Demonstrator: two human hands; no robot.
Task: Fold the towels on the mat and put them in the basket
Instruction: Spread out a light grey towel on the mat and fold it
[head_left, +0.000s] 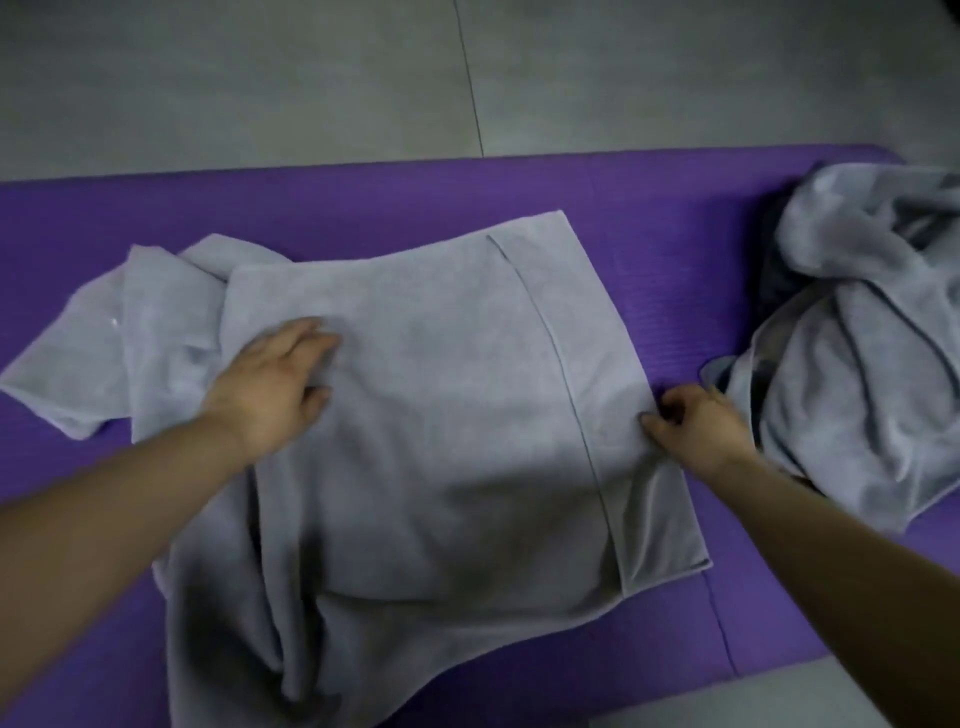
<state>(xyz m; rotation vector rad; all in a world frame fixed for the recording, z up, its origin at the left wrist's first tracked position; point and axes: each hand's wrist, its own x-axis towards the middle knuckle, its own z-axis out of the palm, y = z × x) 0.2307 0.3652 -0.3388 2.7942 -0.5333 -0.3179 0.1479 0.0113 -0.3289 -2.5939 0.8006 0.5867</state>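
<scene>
A large grey towel (441, 415) lies partly folded on the purple mat (363, 197). Its left part is bunched and rumpled, and its right part lies flat with a seam line running down it. My left hand (275, 384) rests flat on the towel's left middle, fingers spread. The right edge of the towel is pinched between the fingers of my right hand (696, 421). A heap of crumpled grey towels (862, 332) lies at the mat's right end. No basket is in view.
Grey tiled floor (260, 78) lies beyond the mat's far edge and shows again at the near right corner. Something dark peeks out under the towel heap at the right.
</scene>
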